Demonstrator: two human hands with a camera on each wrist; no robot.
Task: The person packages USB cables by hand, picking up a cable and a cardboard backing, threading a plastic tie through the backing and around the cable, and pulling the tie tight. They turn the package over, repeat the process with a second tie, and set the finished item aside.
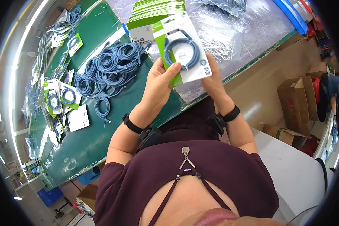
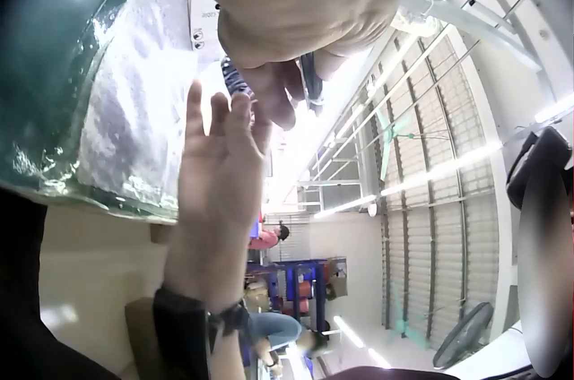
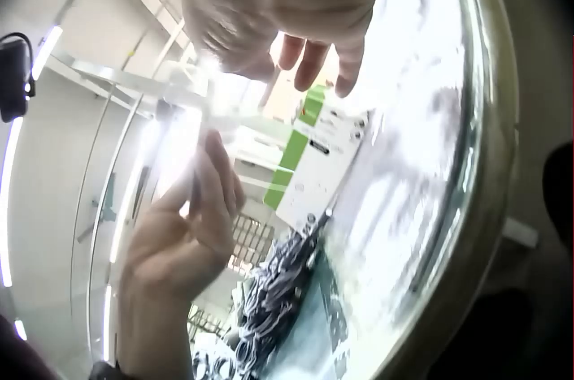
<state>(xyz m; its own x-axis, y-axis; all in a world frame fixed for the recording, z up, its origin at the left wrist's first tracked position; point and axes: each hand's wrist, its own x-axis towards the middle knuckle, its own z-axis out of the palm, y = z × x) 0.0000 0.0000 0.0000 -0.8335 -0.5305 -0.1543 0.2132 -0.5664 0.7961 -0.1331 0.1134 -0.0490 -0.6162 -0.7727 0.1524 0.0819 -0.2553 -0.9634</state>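
Observation:
A coiled blue cable on a green and white retail card (image 1: 182, 56) is held up over the table in the head view. My left hand (image 1: 157, 83) grips the card's lower left edge, thumb across its front and fingers behind. At the lower right edge, my right hand (image 1: 214, 81) touches the card, partly hidden behind it. Its fingers (image 2: 221, 120) look extended in the left wrist view. Just left of the hands lies a pile of loose coiled cables (image 1: 111, 64). Beyond the card stands a stack of green and white cards (image 1: 156, 15).
Carded cables (image 1: 60, 96) heap along the left of the green table (image 1: 113, 137). White twist ties (image 1: 218, 43) lie scattered on the clear-covered surface at the right. A blue tray edge (image 1: 292, 17) borders the far right. Cardboard boxes (image 1: 293, 101) sit on the floor.

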